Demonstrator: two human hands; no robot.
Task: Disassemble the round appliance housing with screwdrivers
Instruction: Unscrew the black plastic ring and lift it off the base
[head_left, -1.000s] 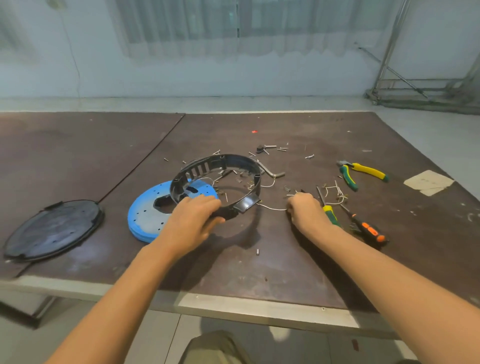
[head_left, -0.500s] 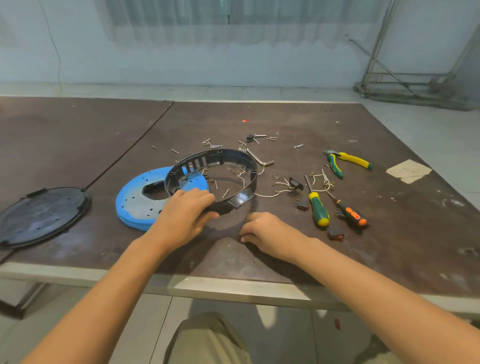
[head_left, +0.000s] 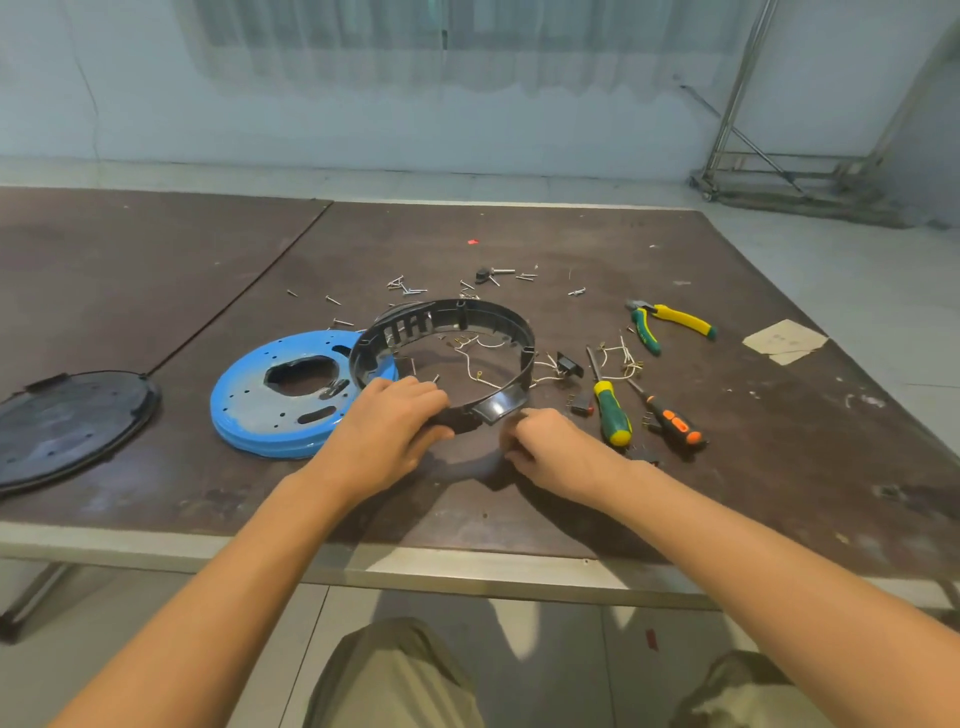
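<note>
While the left hand (head_left: 387, 431) curls its fingers over the near rim of the black ring housing (head_left: 498, 314) and grips it, the right hand (head_left: 558, 454) sits just below the ring's flared tab, fingers bent toward the tabletop. Whether it pinches anything cannot be told. The ring sits at the centre of the frame, open through its middle, with thin white wires (head_left: 470, 364) lying inside. Its left side overlaps the right edge of a blue perforated disc (head_left: 260, 405).

Just right of the right hand lie a green-and-yellow screwdriver (head_left: 613, 413) and an orange-and-black screwdriver (head_left: 674, 420), side by side, with yellow-and-green pliers (head_left: 672, 319) above them. Loose screws (head_left: 410, 288) scatter above the ring. A black round cover (head_left: 67, 421) lies at the left edge of the frame, well apart.

A strip of brown table (head_left: 467, 519) runs between the hands and its pale near edge. A wider stretch spreads across the upper left, beyond a seam.
</note>
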